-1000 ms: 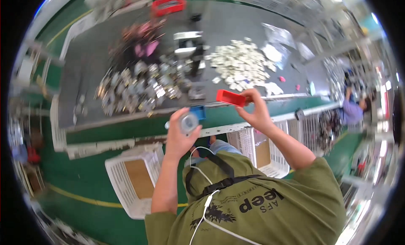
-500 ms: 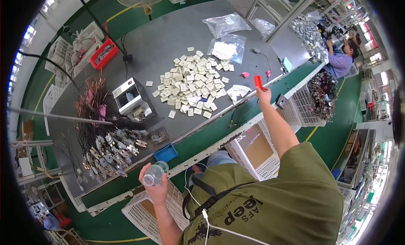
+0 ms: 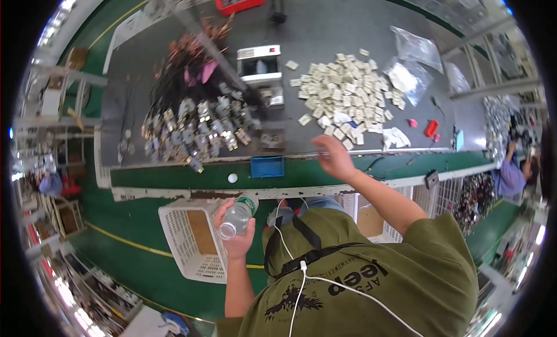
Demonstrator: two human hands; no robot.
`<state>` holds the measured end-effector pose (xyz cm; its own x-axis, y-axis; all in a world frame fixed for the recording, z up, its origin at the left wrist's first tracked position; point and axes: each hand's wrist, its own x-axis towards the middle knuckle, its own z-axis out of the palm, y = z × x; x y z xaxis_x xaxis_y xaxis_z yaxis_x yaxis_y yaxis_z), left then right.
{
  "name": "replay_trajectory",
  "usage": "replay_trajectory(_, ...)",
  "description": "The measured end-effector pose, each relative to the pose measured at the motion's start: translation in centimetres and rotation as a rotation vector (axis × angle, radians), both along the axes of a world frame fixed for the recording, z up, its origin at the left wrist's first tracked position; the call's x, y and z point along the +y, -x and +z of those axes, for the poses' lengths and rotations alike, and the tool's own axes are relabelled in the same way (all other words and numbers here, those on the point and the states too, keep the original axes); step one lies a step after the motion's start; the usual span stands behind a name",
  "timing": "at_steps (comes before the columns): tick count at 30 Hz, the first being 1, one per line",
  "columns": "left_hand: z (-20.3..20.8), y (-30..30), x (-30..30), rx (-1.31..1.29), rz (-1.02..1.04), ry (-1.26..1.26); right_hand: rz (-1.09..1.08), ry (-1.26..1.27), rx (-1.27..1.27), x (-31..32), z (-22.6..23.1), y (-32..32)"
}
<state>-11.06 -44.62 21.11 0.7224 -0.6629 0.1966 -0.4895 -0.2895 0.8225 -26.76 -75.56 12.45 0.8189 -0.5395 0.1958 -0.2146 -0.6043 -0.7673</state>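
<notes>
Left fingers [image 3: 220, 213] curled round a clear cylindrical plastic bottle [image 3: 234, 218], right fingers [image 3: 326, 142] loosely parted, near flat pale squarish pieces [image 3: 342, 92]

Glossy clear plastic bottle [image 3: 237, 217], smooth plastic tray [image 3: 267, 167], matt tabletop [image 3: 342, 21]

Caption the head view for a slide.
Left hand holds a clear bottle; right hand is near a pile of small pale pieces.

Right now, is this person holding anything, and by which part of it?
The left hand holds a clear plastic bottle around its body, between fingers and thumb; the right hand appears to hold nothing.
</notes>
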Motion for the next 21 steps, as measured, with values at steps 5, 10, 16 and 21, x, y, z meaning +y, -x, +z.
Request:
replay_trajectory(5,-0.2,0.2,5.0,0.088,0.105,0.031,0.611,0.055,0.116,9.6,-2.7,-12.3)
replay_trajectory(10,-0.4,-0.7,9.6,0.148,0.137,0.053,0.819,0.389,0.479,17.3,-6.9,-18.6)
replay_trajectory(16,-0.2,-2.4,12.9,0.153,0.156,0.018,0.781,0.504,0.545,19.6,-10.8,-20.9)
replay_trajectory(21,0.3,-4.3,14.0,0.159,0.122,0.031,0.577,-0.027,0.245,20.5,-2.5,-21.8)
